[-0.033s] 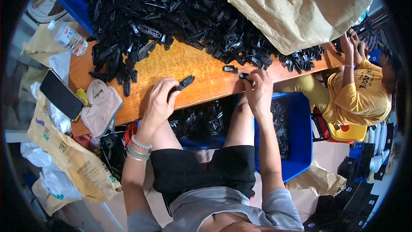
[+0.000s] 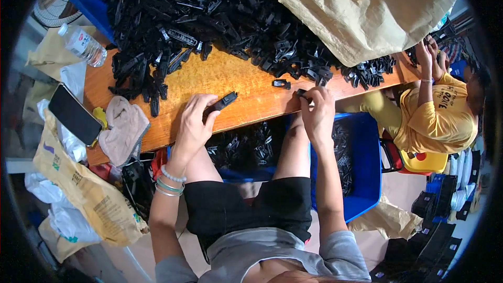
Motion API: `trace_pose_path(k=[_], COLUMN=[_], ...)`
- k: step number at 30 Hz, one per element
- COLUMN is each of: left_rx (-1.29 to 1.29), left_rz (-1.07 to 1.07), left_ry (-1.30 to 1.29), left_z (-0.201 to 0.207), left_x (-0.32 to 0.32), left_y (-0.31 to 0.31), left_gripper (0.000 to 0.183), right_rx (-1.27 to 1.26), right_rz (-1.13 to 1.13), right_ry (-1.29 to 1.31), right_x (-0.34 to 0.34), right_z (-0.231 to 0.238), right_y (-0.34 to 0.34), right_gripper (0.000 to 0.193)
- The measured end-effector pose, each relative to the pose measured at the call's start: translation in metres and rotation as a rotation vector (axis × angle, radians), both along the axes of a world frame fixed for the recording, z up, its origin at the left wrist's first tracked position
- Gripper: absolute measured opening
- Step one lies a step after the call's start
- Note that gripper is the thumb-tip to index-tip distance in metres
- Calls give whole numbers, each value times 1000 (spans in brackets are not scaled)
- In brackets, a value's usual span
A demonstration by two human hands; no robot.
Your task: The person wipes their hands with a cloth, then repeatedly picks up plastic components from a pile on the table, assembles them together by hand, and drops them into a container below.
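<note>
My left hand (image 2: pixel 194 123) is closed round one end of an elongated black plastic part (image 2: pixel 226 100), whose other end sticks out to the upper right over the wooden table (image 2: pixel 246 86). Near the table's front edge, the fingers of my right hand (image 2: pixel 318 110) pinch a small black plastic piece (image 2: pixel 301 93). Most of that piece is hidden behind the fingertips. Another short black part (image 2: pixel 281 84) lies by itself on the wood, just left of and beyond my right hand. Behind both hands spreads a big heap of black plastic parts (image 2: pixel 209 15).
A tan sack (image 2: pixel 361 10) covers the heap's right side. On the left are a cloth (image 2: pixel 123 131), a dark-screened phone (image 2: pixel 75 115) and a water bottle (image 2: pixel 84 46). A blue bin (image 2: pixel 367 178) of parts stands below the table's edge. A yellow-shirted person (image 2: pixel 437 110) works at right.
My right hand has shifted very slightly to the right, and less of its small black piece shows. My left hand has barely moved, still gripping the elongated part.
</note>
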State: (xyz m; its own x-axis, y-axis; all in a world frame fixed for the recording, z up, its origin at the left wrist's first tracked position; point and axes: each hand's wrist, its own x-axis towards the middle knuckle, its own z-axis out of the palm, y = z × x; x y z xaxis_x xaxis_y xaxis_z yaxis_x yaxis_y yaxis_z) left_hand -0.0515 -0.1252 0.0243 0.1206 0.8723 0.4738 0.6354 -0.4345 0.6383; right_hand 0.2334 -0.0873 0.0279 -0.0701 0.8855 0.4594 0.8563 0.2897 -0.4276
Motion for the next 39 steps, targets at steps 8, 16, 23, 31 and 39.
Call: trace_pose_path(k=[8,16,23,31,39], left_rx=[-155,-204,-189,-227,53], left_rz=[-95,-100,-139,-251,398], left_ry=[-117,-145,-173,-138,479], left_z=[-5,-8,-5,1,7], left_x=[4,-3,1,0,-53], left_y=[2,-1,3,9,92], left_gripper=[23,23,20,21,24], right_rx=[-562,-430,-371,-291,-208], right_rz=[533,542,626,566,329], right_ry=[864,403,268,135,260], right_x=[-71,-55,-59,-63,-30], right_z=[-1,1,8,8,14], right_y=[-17,-4,5,-6,-10], right_gripper=[33,28,30,31,16])
